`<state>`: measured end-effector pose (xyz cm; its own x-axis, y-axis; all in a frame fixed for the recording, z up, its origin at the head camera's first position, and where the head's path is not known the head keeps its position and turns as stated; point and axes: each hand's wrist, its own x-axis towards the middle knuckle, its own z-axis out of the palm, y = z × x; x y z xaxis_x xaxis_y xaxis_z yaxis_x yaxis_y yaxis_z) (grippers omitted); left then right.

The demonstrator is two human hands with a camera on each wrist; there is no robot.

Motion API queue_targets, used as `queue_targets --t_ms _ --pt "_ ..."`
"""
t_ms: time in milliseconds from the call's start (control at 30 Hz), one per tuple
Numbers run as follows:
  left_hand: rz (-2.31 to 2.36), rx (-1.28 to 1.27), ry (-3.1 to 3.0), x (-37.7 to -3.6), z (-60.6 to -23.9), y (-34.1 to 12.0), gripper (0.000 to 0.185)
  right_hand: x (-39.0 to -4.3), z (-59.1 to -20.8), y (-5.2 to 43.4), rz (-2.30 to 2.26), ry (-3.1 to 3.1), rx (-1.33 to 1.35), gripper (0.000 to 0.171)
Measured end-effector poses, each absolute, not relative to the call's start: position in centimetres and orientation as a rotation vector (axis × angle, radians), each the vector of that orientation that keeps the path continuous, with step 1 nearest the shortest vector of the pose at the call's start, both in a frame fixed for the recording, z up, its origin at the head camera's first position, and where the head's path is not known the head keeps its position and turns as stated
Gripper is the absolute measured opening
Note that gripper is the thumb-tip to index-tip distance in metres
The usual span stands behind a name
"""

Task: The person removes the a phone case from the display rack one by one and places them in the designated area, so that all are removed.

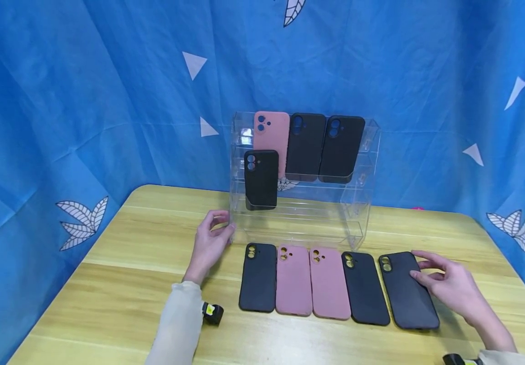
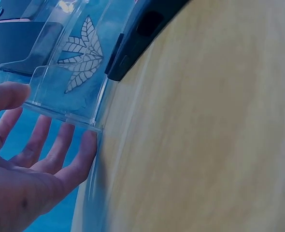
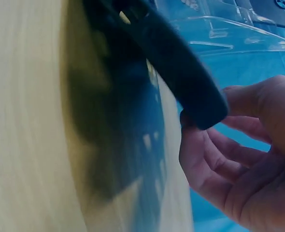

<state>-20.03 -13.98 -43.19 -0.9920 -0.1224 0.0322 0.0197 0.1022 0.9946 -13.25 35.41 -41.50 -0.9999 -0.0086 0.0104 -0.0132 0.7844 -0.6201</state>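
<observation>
A clear tiered display stand (image 1: 308, 213) stands on the table. My left hand (image 1: 212, 234) is at its lower left side, and in the left wrist view the spread fingertips (image 2: 88, 140) touch its clear edge. At the right end of a row of phone cases, my right hand (image 1: 454, 284) pinches the side edge of a black phone case (image 1: 410, 291) between thumb and fingers. In the right wrist view that case (image 3: 181, 72) shows edge-on, tilted above the wood. Beside it in the row lie another black case (image 1: 366, 291), two pink cases (image 1: 294, 284) and a black case (image 1: 258, 281).
The stand's top tier holds a pink case (image 1: 278, 133) and two black cases (image 1: 305, 144). One black case (image 1: 261, 182) sits lower at the left, overlapping the pink one. A blue patterned curtain (image 1: 130, 101) hangs behind the wooden table (image 1: 121, 284).
</observation>
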Motion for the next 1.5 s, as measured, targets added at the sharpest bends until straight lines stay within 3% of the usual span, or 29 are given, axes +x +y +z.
queue_targets --t_ms 1267,1500 --pt "-2.024 0.111 -2.27 -20.09 -42.95 -14.03 0.036 -13.83 -41.96 34.87 0.999 -3.083 -0.054 0.052" --pt "-2.023 0.115 -2.265 -20.01 -42.94 -14.09 0.035 -13.75 -41.66 34.63 0.891 -3.016 0.043 0.043"
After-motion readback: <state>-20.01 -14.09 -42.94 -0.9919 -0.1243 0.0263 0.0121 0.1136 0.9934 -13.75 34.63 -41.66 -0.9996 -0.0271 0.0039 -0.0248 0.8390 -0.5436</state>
